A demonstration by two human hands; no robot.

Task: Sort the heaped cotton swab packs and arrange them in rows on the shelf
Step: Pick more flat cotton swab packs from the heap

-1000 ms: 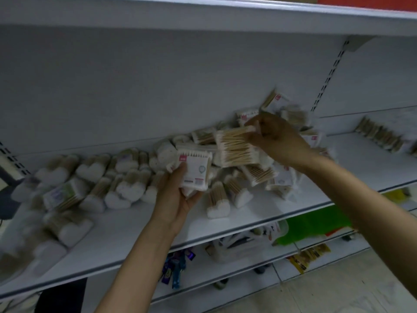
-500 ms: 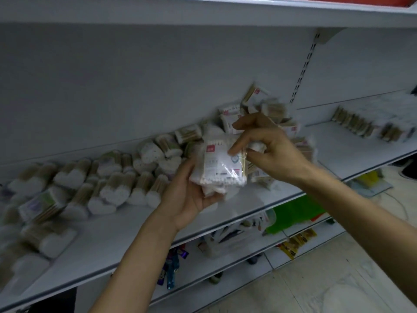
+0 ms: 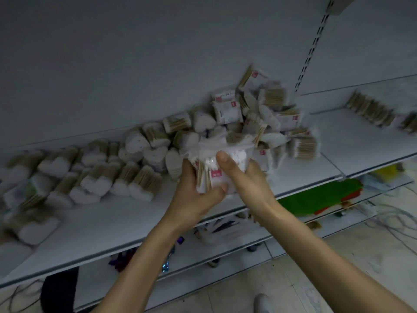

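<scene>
Both hands hold a small stack of cotton swab packs (image 3: 211,169) in front of the white shelf (image 3: 126,220). My left hand (image 3: 195,193) grips the stack from the left and below. My right hand (image 3: 244,179) grips it from the right, thumb across the white tips. A heap of packs (image 3: 259,114) is piled against the back wall behind the hands. Heart-shaped packs (image 3: 101,177) lie in loose rows across the shelf's left part.
A row of packs (image 3: 370,110) stands on the neighbouring shelf section at the right. A slotted upright (image 3: 312,45) divides the sections. Lower shelves hold green packaging (image 3: 316,197) and small items. A tiled floor lies below at the right.
The right hand brought the pack it took from the heap against the left hand's pack. Both hands now clasp the stack together, slightly lower and nearer the shelf's front.
</scene>
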